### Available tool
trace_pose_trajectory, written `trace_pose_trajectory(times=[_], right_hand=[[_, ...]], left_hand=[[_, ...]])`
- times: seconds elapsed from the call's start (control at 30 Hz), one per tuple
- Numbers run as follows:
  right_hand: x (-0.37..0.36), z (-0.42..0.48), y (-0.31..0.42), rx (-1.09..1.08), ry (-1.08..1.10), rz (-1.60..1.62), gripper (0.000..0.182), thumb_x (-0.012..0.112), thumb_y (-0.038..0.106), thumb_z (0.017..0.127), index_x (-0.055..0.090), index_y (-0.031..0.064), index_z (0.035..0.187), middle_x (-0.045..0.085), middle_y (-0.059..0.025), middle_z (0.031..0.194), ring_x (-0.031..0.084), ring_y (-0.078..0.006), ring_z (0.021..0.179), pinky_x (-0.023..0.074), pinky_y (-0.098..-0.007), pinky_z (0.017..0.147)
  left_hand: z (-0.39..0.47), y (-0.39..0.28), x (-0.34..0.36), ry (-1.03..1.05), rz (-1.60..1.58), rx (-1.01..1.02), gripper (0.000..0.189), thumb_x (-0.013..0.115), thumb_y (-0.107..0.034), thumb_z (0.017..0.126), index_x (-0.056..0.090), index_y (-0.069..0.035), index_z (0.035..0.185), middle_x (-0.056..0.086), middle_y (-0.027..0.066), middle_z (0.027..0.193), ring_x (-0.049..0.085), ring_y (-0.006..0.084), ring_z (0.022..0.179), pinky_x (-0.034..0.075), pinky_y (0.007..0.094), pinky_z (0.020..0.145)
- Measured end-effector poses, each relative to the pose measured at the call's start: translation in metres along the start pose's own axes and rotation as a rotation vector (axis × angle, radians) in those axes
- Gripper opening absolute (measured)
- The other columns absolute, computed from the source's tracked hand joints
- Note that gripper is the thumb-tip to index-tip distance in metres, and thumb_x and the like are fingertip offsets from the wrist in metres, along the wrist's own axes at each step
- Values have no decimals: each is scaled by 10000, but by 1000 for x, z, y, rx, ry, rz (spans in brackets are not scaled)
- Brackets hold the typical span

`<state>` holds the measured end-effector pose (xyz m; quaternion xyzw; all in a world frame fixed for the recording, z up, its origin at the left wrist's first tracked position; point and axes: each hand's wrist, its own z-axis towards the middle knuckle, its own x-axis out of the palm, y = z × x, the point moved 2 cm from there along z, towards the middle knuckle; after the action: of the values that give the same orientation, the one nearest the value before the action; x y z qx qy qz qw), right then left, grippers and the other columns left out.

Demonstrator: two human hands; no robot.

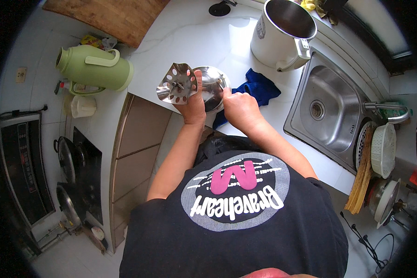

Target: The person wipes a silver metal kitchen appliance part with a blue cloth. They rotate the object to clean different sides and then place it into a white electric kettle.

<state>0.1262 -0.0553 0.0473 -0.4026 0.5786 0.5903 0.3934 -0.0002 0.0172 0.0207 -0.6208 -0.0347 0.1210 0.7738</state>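
Observation:
Before me, my left hand (194,104) grips a shiny metal fitting with a perforated guard (178,83) and small blades at its centre. Behind the guard, a round stainless-steel lid or head (212,87) lies between both hands, joined to it as far as I can tell. My right hand (241,107) is curled at the right edge of this round part, fingers bent against it; its fingertips are partly hidden. A dark blue cloth (259,87) lies crumpled on the white counter, beside and partly beneath my right hand. Beyond the cloth stands a tall white jug (271,45) with a dark interior.
To the right is a steel sink (330,104) with a faucet (385,107). A green thermos jug (93,67) stands left, near a wooden board (107,17). Bamboo chopsticks (361,173) and a white strainer basket (384,149) sit beyond the sink. Pans rest on the far-left hob.

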Motion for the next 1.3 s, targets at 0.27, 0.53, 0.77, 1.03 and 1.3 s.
trace_pose_trajectory(times=[0.27,0.53,0.77,1.03,1.3], right_hand=[[-1,-3,2,-42,8,-4,100,526,63,765,528,-7,836,645,-172,642,676,-303,645,545,-391,554],[1,-5,3,-22,-12,9,124,509,70,770,529,-8,864,648,-175,656,670,-318,642,538,-408,555],[6,-5,1,-24,-27,48,150,500,63,775,526,-11,903,639,-184,653,662,-324,632,533,-415,560],[8,-3,0,2,-4,20,250,494,58,786,546,-25,1016,636,-184,654,654,-330,621,526,-422,560],[7,-4,-4,-9,-35,64,224,505,56,777,536,-9,990,628,-181,637,650,-334,620,520,-424,548]], left_hand=[[1,10,-4,-4,91,69,306,663,-296,854,600,-41,1011,620,55,1000,581,191,911,480,318,759],[-3,0,-3,-50,92,70,338,666,-301,853,610,-18,1028,638,79,1029,582,214,954,444,333,860],[-3,-3,-3,-60,-86,-94,400,702,-308,827,587,4,1051,621,72,1026,570,172,937,455,312,842],[-4,-11,-3,-100,-130,-65,392,726,-287,810,584,-2,1039,619,57,1005,566,151,911,464,300,815],[-3,-2,-4,-78,-186,-92,386,739,-273,798,586,-11,1037,619,45,1001,563,151,903,455,303,817]])
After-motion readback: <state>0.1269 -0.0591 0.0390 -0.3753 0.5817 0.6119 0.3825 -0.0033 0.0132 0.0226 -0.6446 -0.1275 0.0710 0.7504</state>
